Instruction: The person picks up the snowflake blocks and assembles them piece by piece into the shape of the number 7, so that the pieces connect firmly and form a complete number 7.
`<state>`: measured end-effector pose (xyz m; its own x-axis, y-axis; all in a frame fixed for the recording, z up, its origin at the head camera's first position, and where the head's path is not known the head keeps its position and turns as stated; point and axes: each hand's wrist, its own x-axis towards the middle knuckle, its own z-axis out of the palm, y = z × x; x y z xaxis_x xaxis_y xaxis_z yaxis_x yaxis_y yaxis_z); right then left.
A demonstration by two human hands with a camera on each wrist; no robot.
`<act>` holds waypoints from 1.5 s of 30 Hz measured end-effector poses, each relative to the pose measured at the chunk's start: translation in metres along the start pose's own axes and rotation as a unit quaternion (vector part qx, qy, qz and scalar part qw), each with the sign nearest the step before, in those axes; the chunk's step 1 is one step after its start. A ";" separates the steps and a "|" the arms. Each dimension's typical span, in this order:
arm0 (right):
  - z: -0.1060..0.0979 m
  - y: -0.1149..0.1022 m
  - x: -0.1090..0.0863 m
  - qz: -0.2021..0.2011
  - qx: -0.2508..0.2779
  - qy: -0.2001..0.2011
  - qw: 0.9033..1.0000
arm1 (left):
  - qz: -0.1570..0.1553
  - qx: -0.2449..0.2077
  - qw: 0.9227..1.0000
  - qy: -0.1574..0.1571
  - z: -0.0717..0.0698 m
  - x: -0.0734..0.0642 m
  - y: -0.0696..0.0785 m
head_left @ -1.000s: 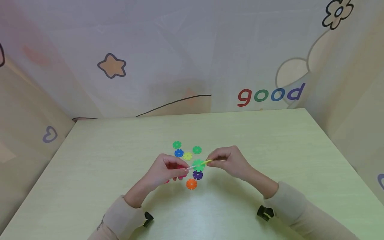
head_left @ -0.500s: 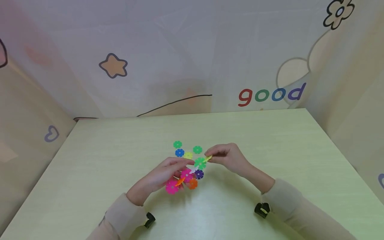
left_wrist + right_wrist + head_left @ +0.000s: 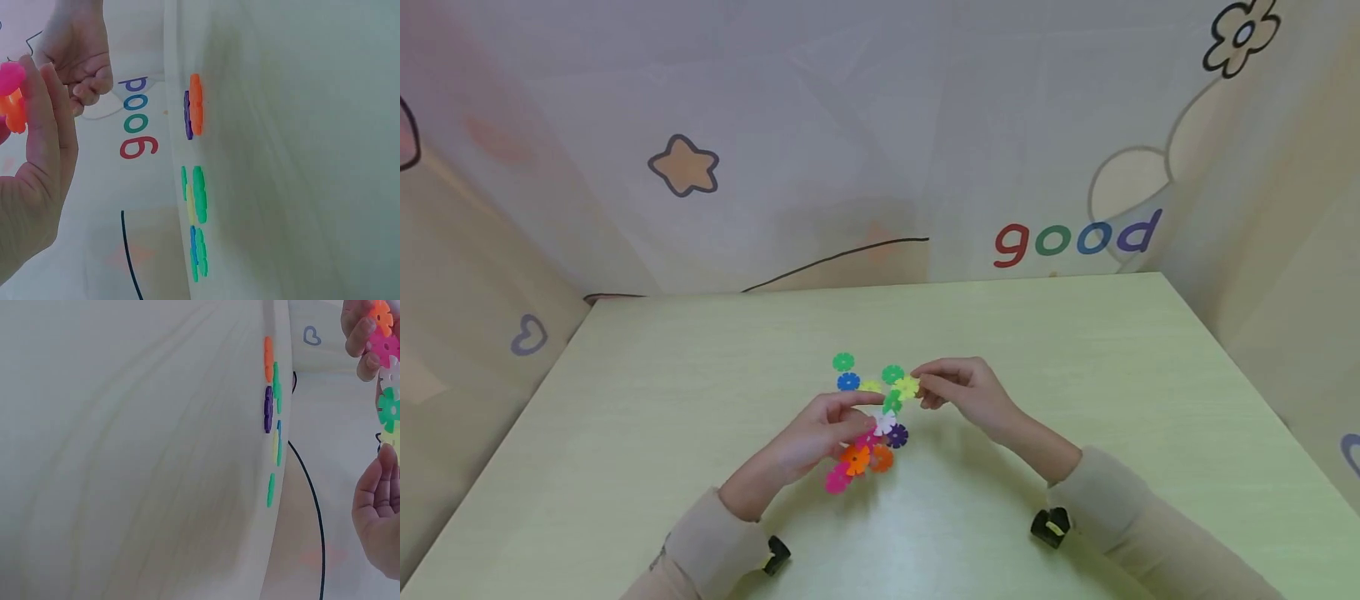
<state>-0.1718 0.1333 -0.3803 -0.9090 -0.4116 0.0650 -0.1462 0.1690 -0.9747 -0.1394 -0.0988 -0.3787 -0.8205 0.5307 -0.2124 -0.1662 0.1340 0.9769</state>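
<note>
Above the table hangs a chain of notched plastic snowflake discs: a pink disc [image 3: 837, 478], an orange disc [image 3: 855, 458], another pink disc [image 3: 868, 440], a white disc [image 3: 884, 422], a green disc [image 3: 892, 402] and a yellow disc [image 3: 907, 387]. My left hand [image 3: 820, 429] holds the chain near its middle, thumb by the white and pink discs, index finger stretched out above. My right hand [image 3: 973, 396] pinches the yellow disc's edge at the chain's far end. In the right wrist view, that hand [image 3: 378, 512] has its fingertips on the yellow disc [image 3: 389, 436].
Loose discs lie flat on the table [image 3: 1037, 333] under and behind the hands: a green one [image 3: 843, 362], a blue one [image 3: 848, 381], another green one [image 3: 892, 374], a partly hidden yellow one [image 3: 871, 386], a purple one [image 3: 897, 436] and an orange one [image 3: 882, 458]. A printed curtain stands behind.
The chain has turned from nearly edge-on to show its disc faces and now slants down toward the left hand. The right hand has shifted slightly up, with the yellow disc. The loose discs stay put.
</note>
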 end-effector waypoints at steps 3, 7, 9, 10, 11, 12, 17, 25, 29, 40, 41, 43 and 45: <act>0.002 0.000 0.002 0.005 0.015 -0.007 1.000 | -0.005 -0.001 1.000 -0.003 0.002 0.000 -0.001; 0.008 0.001 0.005 0.006 0.026 -0.008 1.000 | -0.013 -0.017 1.000 -0.023 0.005 0.000 -0.002; 0.011 0.001 0.007 0.006 0.024 -0.006 1.000 | -0.016 -0.026 0.999 -0.031 0.005 -0.001 -0.003; 0.011 0.002 0.008 0.008 0.021 -0.005 1.000 | -0.016 -0.030 0.999 -0.033 0.006 -0.001 -0.003; 0.012 0.002 0.009 0.008 0.016 -0.005 1.000 | -0.016 -0.033 0.999 -0.034 0.006 -0.001 -0.004; 0.012 0.002 0.010 0.010 0.009 -0.003 1.000 | -0.014 -0.036 0.999 -0.033 0.006 -0.001 -0.004; 0.003 0.002 0.019 0.019 -0.035 0.008 0.999 | -0.005 -0.042 0.999 -0.009 0.004 -0.004 -0.006; -0.007 0.010 0.045 0.080 -0.143 -0.020 0.986 | -0.009 -0.033 0.999 0.033 -0.003 -0.010 -0.007; -0.006 0.015 0.058 0.100 -0.190 -0.041 0.976 | -0.007 -0.033 0.998 0.045 -0.007 -0.010 -0.009; -0.008 0.031 0.083 0.094 -0.285 -0.077 0.951 | 0.001 -0.031 0.997 0.069 -0.015 -0.013 -0.008; -0.007 0.031 0.085 0.094 -0.297 -0.083 0.946 | 0.001 -0.029 0.997 0.071 -0.016 -0.012 -0.007; -0.004 0.032 0.090 0.099 -0.318 -0.095 0.938 | 0.001 -0.028 0.997 0.075 -0.017 -0.012 -0.006; -0.001 0.032 0.093 0.104 -0.336 -0.104 0.930 | 0.002 -0.029 0.997 0.076 -0.017 -0.012 -0.005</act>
<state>-0.2620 0.1013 -0.4051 -0.8598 -0.4607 -0.2202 -0.2508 0.7566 -0.6039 -0.1383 -0.1199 -0.3812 -0.8936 0.3985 -0.2067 -0.1901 0.0813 0.9784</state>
